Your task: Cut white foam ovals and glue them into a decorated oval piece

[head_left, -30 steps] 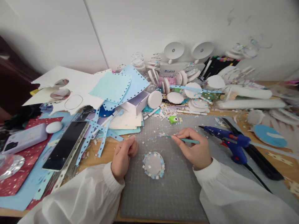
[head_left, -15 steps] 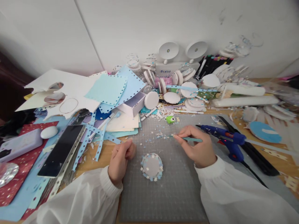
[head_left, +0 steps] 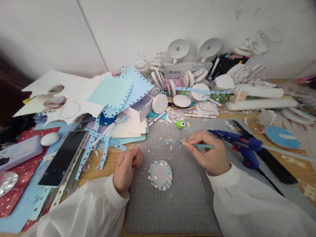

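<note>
My right hand pinches slim teal tweezers, their tip pointing left into a small scatter of pale blue and white paper bits on the grey cutting mat. Loosely curled on the mat's left edge, my left hand is closed, and nothing shows in its fingers. Between and below the hands lies a round white disc, its rim ringed with tiny blue and white paper flowers. Neither hand touches it.
A blue glue gun and a long black tool lie to the right. A small green figure sits at the mat's back. Left are a phone, punched paper strips and an open box. White discs crowd the back.
The view has shifted slightly. Both hands keep nearly the same places, and the tweezers' tip stays among the paper bits. The disc has not moved on the mat.
</note>
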### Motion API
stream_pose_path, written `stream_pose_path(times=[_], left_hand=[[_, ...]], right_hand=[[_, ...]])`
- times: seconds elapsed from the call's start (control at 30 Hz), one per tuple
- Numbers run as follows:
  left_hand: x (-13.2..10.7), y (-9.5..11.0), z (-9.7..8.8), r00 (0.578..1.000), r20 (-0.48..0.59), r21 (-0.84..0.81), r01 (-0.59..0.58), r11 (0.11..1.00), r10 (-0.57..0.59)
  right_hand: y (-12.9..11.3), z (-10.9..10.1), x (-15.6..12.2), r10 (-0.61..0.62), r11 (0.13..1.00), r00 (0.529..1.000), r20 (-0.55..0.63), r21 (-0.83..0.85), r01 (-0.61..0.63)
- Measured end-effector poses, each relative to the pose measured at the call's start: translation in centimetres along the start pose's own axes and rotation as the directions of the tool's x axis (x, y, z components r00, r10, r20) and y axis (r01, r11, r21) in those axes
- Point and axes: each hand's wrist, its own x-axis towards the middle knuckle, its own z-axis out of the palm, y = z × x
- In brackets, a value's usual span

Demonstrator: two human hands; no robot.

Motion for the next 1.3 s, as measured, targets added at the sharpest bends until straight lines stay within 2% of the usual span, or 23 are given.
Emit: stream_pose_path(times=[0.1,0.3,0.67,0.8,1.07,1.2,1.3], left_hand=[[0.0,0.0,-0.1,1.0,0.005,0.002,-0.001,1.0,0.001],[-0.1,0.0,-0.1,1.0,0.011,0.009,-0.013,1.0,0.013],[0.1,-0.1,-0.2,1.0,0.025,0.038,-0.02,0.999,0.019],[0.2,-0.2,-0.2,0.999,0.028,0.049,-0.027,0.998,0.026],[0.0,-0.1,-0.2,0.999,0.04,0.079,-0.039,0.996,0.036],[0.1,-0.2,-0.3,0.998,0.043,0.108,-0.044,0.993,0.04],[0.1,-0.3,-0.4,0.998,0.046,0.137,-0.057,0.989,0.051]], right_hand=[[0.2,0.2,-0.1,0.007,1.0,0.997,0.073,-0.015,-0.006],[0.4,0.3,-0.2,-0.021,1.0,0.999,-0.048,-0.002,0.021],[0.8,1.1,-0.6,-0.052,0.997,0.998,0.034,-0.048,0.053],[0.6,1.2,-0.6,-0.057,0.998,0.998,0.015,-0.036,0.058],[-0.2,0.8,-0.2,0.038,0.999,0.993,-0.114,0.039,-0.034],[-0.3,0.7,-0.2,0.081,0.993,0.99,-0.115,0.092,-0.07],[-0.4,0.7,-0.2,0.19,0.963,0.976,-0.109,0.213,-0.164]])
